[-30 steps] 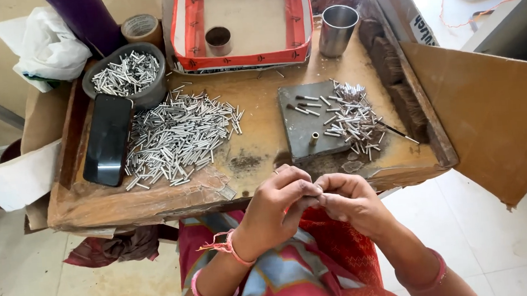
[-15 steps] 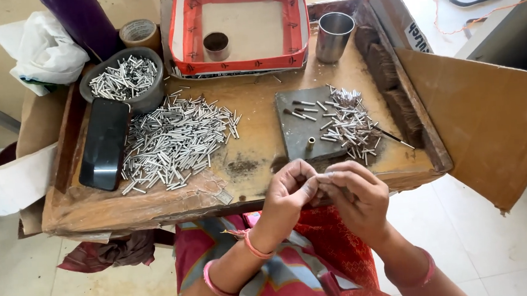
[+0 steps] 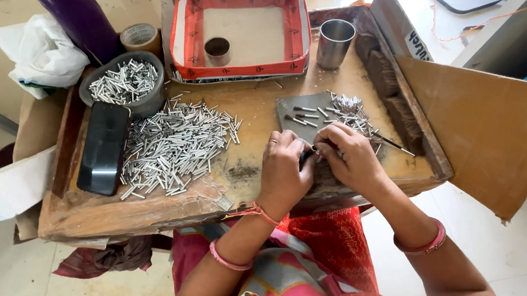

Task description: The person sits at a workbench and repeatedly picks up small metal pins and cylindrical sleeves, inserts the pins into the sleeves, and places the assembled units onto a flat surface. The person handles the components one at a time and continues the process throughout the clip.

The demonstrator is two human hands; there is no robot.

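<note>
pinching thin metal pin: left hand, right hand fingertips closed together above grey slab.

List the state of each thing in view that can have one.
Left hand: over the board's near edge, fingertips meeting the right hand's.
Right hand: pinching a small dark piece.
Phone: flat, screen dark.
Bowl: holds metal tubes.
Tube pile: loose on the board.
Steel cup: upright.
Red-rimmed tray: holds one small dark cup.
Tape roll: lying flat.
</note>
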